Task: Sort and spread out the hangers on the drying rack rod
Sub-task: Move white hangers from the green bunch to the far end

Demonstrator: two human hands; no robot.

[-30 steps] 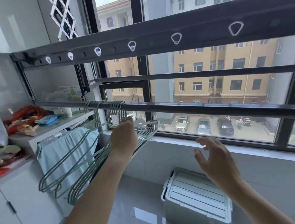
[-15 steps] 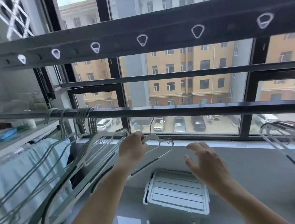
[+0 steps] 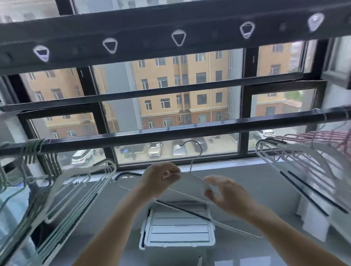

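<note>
The left hand (image 3: pixel 160 181) is closed around the top of a white hanger (image 3: pixel 192 184), gripping it just below the neck. The right hand (image 3: pixel 228 196) sits beside the hanger's right shoulder with fingers spread and curled; whether they touch it is unclear through the blur. The hanger is off the rod, held below it; its metal hook (image 3: pixel 193 150) points up toward the drying rack rod (image 3: pixel 170 131), open end to the left. Its long axis slants from upper left down to lower right, over a white lidded storage box (image 3: pixel 177 227) on the floor. A bunch of pale green and white hangers (image 3: pixel 55 196) hangs crowded at the rod's left end, and a bunch of white and pink hangers (image 3: pixel 319 159) at the right end.
</note>
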